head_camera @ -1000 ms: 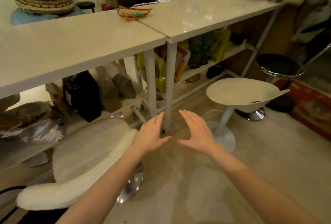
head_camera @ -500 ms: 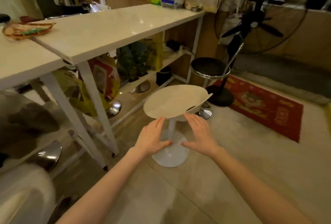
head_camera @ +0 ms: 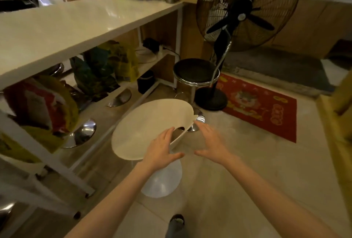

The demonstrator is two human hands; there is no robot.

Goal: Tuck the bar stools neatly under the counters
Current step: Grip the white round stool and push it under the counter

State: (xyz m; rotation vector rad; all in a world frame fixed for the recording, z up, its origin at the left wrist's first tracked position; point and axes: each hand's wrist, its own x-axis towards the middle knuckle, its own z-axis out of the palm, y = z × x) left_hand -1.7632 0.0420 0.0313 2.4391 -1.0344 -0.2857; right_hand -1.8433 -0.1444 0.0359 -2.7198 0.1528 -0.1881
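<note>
Closer to white stool (head_camera: 152, 127) than 0.5 s ago; a sec ago hands hung over bare floor by the table leg, w/ a diff. cushioned stool at left. Now left hand (head_camera: 162, 152) over near rim of seat, fingers spread, released, maybe just brushing edge; can't tell contact. Right hand (head_camera: 211, 142) open too, beside seat's notched back, grasping nothing. Stool out in the open on floor, just beside table (head_camera: 76, 28), round base (head_camera: 162, 180) clear of frame. Black stool (head_camera: 194, 72) beyond, near table end by fan (head_camera: 245, 15), also not tucked. Chrome bases (head_camera: 83, 133) visible under table already. Means: target picked, reach nearly done, grip next, then push toward gap under table. Watch shelf rail and bags.
</note>
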